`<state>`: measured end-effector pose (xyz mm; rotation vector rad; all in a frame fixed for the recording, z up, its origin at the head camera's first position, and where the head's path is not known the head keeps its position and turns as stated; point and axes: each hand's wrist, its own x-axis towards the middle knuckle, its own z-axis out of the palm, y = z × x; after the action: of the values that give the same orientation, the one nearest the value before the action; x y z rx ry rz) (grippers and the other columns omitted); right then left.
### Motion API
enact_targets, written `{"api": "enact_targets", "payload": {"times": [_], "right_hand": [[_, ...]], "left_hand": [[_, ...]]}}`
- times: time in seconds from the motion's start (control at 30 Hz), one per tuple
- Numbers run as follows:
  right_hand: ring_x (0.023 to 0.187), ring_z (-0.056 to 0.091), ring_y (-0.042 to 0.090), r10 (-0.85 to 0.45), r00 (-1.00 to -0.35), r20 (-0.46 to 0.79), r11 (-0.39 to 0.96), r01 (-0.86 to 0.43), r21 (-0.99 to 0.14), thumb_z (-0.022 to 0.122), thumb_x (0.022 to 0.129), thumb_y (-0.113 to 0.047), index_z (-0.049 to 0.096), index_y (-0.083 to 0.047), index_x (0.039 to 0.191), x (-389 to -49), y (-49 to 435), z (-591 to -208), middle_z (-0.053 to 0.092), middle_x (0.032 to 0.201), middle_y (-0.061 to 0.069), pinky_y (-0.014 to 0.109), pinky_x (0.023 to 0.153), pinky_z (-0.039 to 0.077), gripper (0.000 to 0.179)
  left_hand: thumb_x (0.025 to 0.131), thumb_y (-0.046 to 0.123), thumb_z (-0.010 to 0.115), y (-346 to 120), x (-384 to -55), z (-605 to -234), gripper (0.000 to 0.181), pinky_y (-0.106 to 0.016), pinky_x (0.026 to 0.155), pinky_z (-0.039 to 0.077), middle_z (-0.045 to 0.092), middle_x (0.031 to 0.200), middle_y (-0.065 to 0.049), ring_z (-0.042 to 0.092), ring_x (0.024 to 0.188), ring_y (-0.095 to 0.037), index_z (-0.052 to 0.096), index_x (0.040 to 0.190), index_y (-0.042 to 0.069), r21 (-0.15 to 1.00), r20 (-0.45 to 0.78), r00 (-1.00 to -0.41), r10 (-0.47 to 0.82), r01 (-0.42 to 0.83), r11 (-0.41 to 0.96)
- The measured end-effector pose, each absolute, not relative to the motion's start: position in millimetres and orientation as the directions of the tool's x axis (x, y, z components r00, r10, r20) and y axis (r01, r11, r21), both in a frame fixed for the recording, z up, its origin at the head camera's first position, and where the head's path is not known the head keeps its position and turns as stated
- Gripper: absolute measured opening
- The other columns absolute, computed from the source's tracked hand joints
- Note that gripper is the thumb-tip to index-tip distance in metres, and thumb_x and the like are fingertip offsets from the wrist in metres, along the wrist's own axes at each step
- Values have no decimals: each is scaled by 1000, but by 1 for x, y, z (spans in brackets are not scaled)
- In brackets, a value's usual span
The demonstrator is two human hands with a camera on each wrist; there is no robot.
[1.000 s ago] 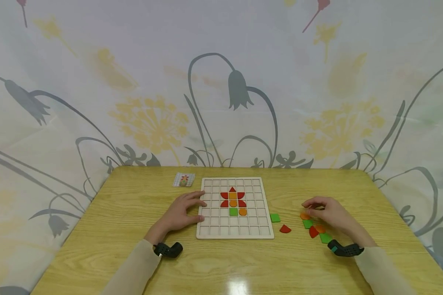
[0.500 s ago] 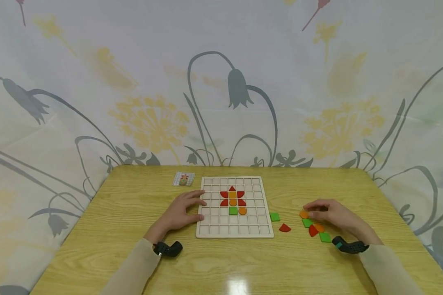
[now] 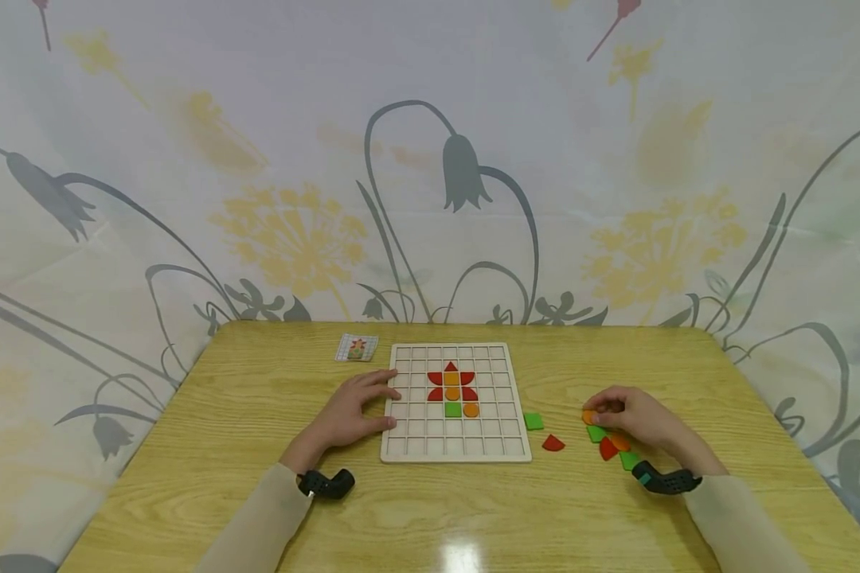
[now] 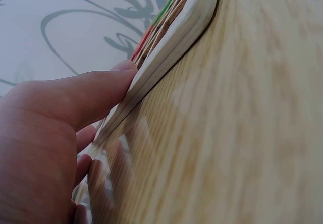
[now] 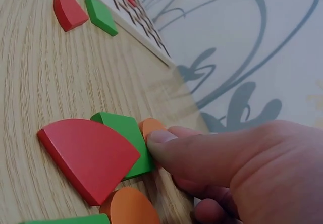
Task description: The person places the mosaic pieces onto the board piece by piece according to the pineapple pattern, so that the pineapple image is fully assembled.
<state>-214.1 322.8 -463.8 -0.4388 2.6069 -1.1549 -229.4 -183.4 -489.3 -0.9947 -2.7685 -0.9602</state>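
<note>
My left hand point(image 3: 347, 410) lies at the left edge of a white grid board point(image 3: 416, 450), fingertips and thumb on its rim. In the left wrist view the thumb point(image 4: 108, 85) presses the board's edge. Red, orange and green pieces form a flower-like pattern on the board. To the right, my right hand point(image 3: 638, 414) pinches an orange disc point(image 5: 150, 125) between thumb and fingers at the far end of a row of loose pieces. Beside it in the right wrist view are a green square point(image 5: 121, 128), a red quarter circle point(image 5: 88, 158) and another orange disc point(image 5: 133, 206).
A small pattern card point(image 3: 357, 348) lies behind the board's left corner. Between the board and my right hand sit a green square point(image 3: 533, 421) and a red quarter circle point(image 3: 553, 442). A patterned curtain point(image 3: 430, 239) hangs behind the wooden table point(image 3: 401, 517).
My right hand has shifted slightly, and its fingertips have come in around the orange disc, which moved a little. The left hand and the board stay put.
</note>
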Motion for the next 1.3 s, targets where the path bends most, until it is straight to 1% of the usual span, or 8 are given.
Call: {"api": "enact_targets", "payload": {"times": [0.23,0.37,0.57,0.67,0.73,0.9,1.07,1.3], "right_hand": [[77,55,17,-356,-931,-80,611,-167,-774,65,98,-13,63,1,109,-214,322,-465,62,93,6,27,67,48,19],[77,54,18,-286,-957,-40,620,-153,-770,65,98,-12,64,0,108,-213,320,-463,63,93,7,27,65,46,16],[83,61,22,-176,-982,66,657,-167,-736,65,99,-15,66,-1,110,-212,308,-457,66,101,10,27,66,49,18],[84,66,25,-137,-984,115,635,-177,-752,65,99,-16,67,-1,113,-211,299,-455,68,106,14,28,65,53,21],[84,66,26,-124,-982,141,615,-187,-766,66,98,-16,69,-1,112,-212,292,-454,67,106,16,28,64,53,21],[84,63,23,-157,-972,176,592,-235,-771,69,96,-18,74,-5,103,-216,272,-455,68,104,11,28,66,52,15],[87,65,19,-223,-961,163,544,-262,-797,72,94,-17,76,-9,101,-218,249,-458,70,105,7,29,72,53,12],[85,63,19,-310,-938,158,431,-286,-856,73,92,-11,76,-6,101,-218,209,-460,68,105,9,28,72,53,11]], "left_hand": [[89,34,75,-183,-229,-488,37,-62,112,24,43,154,-7,36,141,-37,70,121,16,537,245,-790,562,593,600],[89,33,75,-183,-229,-488,37,-62,112,25,44,153,-8,37,141,-36,70,121,16,536,252,-789,560,596,598],[89,34,75,-183,-229,-489,36,-62,111,26,44,153,-7,37,140,-37,70,120,17,535,256,-786,563,600,595],[89,35,74,-183,-229,-489,36,-62,111,26,44,153,-7,37,140,-37,70,121,17,533,254,-785,564,601,596],[89,35,74,-183,-229,-490,37,-61,112,26,44,153,-7,37,140,-36,70,121,17,531,252,-788,562,598,600],[90,35,74,-183,-228,-489,37,-61,112,25,44,154,-7,36,141,-36,70,121,17,531,248,-792,558,593,606],[90,34,74,-182,-228,-489,37,-62,111,26,44,153,-8,37,140,-37,69,121,16,533,253,-788,561,598,599],[90,34,74,-183,-229,-491,36,-62,111,26,44,153,-8,37,140,-37,69,121,17,528,259,-784,564,603,597]]}}
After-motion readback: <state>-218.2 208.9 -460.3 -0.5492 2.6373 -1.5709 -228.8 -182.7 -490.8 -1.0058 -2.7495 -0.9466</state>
